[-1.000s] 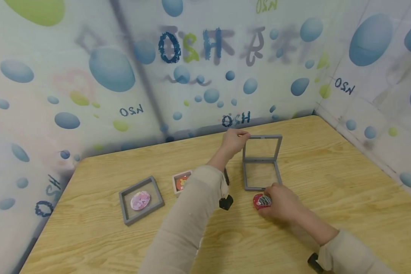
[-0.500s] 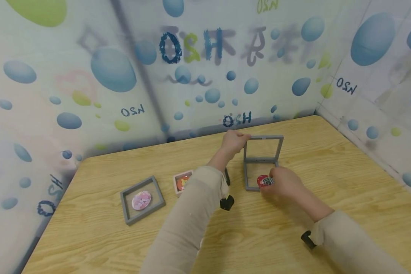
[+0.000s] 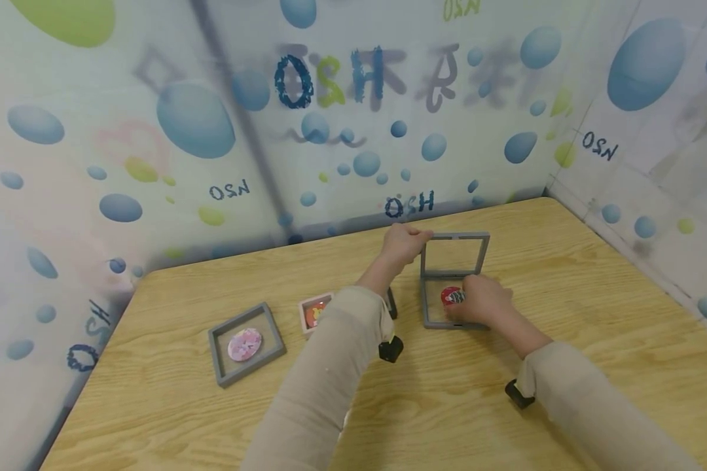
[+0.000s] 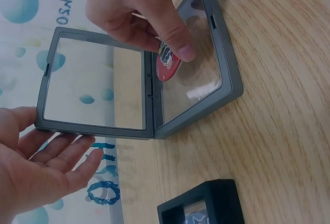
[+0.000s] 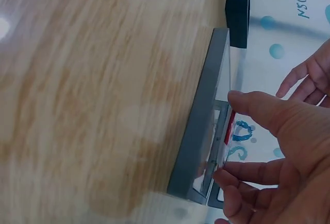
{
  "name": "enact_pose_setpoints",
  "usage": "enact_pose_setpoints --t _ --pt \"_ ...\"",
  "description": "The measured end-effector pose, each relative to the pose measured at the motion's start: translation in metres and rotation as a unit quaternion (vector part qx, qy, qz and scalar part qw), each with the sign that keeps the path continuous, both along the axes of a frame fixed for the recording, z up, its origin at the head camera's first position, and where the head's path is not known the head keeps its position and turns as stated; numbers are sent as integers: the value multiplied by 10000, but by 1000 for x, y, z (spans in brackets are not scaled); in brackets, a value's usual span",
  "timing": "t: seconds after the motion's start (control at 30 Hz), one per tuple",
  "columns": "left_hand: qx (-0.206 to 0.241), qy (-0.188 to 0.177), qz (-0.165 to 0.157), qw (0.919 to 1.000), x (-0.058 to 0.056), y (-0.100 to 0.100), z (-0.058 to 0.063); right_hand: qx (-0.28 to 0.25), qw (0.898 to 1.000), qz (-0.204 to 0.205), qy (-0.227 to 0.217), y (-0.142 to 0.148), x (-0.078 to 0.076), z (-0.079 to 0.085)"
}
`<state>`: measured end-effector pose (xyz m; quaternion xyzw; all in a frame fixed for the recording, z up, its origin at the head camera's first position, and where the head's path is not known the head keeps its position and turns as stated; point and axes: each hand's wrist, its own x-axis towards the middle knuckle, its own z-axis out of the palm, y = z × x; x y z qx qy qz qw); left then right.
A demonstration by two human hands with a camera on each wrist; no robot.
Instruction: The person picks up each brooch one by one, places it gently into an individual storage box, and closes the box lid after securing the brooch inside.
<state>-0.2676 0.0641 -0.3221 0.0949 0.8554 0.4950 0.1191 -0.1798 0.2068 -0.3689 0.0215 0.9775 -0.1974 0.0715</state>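
Note:
A gray hinged display frame (image 3: 426,306) with clear film windows lies unfolded on the table, its lid (image 3: 456,235) raised toward the wall. My left hand (image 3: 402,244) holds the lid by its upper left corner; in the left wrist view the thumb and fingers meet the frame's corner edge. Between the thumb and fingers of my right hand (image 3: 484,302) is a round red badge (image 3: 449,296) with a striped dark-and-white picture. It is over the clear film of the lower half. From the right wrist, only the badge's red edge (image 5: 230,127) shows, close to the film.
At the left, a gray frame (image 3: 217,356) contains a pink badge (image 3: 245,344). A small pink frame (image 3: 302,317) with a red-orange picture is partly behind my left sleeve. Near the hinged frame stands a black case (image 4: 224,198). A printed wall closes off the table's back.
My right hand has carried the red badge from the table in front of the frame, over its front rim, to above the lower window. The left hand stays on the lid.

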Motion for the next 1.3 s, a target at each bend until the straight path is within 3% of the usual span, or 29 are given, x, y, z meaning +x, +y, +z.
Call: enact_pose_setpoints --t 0.8,1.3 --pt "126 -251 -127 9995 1 -1 2 93 9995 -184 224 2 4 -10" --pt "116 -313 -155 9993 -1 -1 1 334 9982 -448 204 15 22 -12"
